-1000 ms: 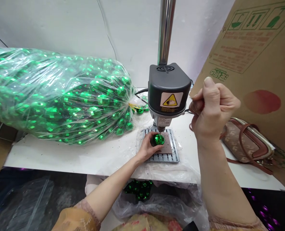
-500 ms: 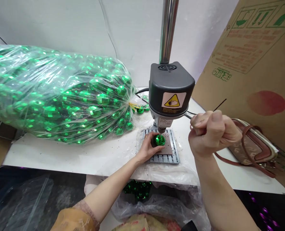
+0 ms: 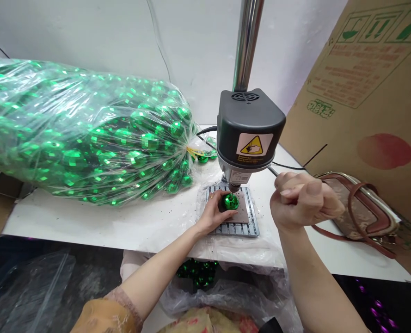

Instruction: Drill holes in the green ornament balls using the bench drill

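I have a shiny green ball [image 3: 231,201] right under the drill [image 3: 250,125]. My left hand [image 3: 214,212] holds it from the left, with thumb and fingers pressed on its sides. The thin drill bit [image 3: 231,193] comes down to the top of the ball. Below the drill, the ball sits on a flat brown board [image 3: 242,215], and the board lies on a grey metal plate [image 3: 239,230] with long slots.

My right hand [image 3: 304,199] is at the right of the drill, with its fingers curled tight around the end of a grey bar [image 3: 272,171]. My fist hides most of that bar. It also covers some of the brown purse [image 3: 368,208], which sits farther right of the drill. Behind the purse, a big cardboard box [image 3: 361,115] leans in and fills the space right of the drill.

Left of the drill lies a huge clear bag [image 3: 87,138] full of green balls. It takes up much of the white table [image 3: 156,229] there. A few loose green balls [image 3: 202,159] and a black cord [image 3: 207,131] are between the bag's tied end and the drill. A shiny pole [image 3: 248,46] stands tall behind the drill. Lower down, in front of the drill, more green balls [image 3: 200,273] show in the dark by crinkly plastic [image 3: 236,291].
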Action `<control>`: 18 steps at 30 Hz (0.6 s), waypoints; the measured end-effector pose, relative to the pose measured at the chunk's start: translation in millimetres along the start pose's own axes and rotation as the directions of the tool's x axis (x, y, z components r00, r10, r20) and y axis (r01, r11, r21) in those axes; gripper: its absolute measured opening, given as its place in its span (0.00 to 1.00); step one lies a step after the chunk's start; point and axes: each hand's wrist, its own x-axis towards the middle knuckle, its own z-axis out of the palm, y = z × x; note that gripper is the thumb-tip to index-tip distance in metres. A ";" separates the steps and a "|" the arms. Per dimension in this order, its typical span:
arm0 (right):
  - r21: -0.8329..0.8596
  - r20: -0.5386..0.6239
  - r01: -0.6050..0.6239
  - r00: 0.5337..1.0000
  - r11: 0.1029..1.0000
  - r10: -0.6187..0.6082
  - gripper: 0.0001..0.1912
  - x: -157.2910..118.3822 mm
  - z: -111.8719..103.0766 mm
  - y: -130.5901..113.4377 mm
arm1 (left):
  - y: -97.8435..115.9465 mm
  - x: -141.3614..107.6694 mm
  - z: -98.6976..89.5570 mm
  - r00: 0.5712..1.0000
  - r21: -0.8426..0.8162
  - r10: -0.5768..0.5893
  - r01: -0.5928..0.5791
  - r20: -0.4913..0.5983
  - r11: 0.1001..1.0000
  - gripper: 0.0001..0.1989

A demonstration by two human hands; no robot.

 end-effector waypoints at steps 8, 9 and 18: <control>0.044 0.068 0.070 0.995 0.997 -0.073 0.23 -4.6 -5.8 2.1 | 0.1 0.0 0.7 1.000 0.003 0.003 -0.003 -0.012 1.000 0.31; 0.041 0.069 0.076 0.994 0.996 -0.079 0.22 -6.1 -7.0 2.5 | 0.2 0.1 0.9 1.000 -0.005 -0.004 0.004 -0.015 1.000 0.31; 0.030 -0.011 -0.023 1.000 0.999 0.023 0.25 -9.1 -3.0 -5.0 | -1.5 0.3 1.3 0.999 -0.019 -0.018 0.018 -0.026 1.000 0.31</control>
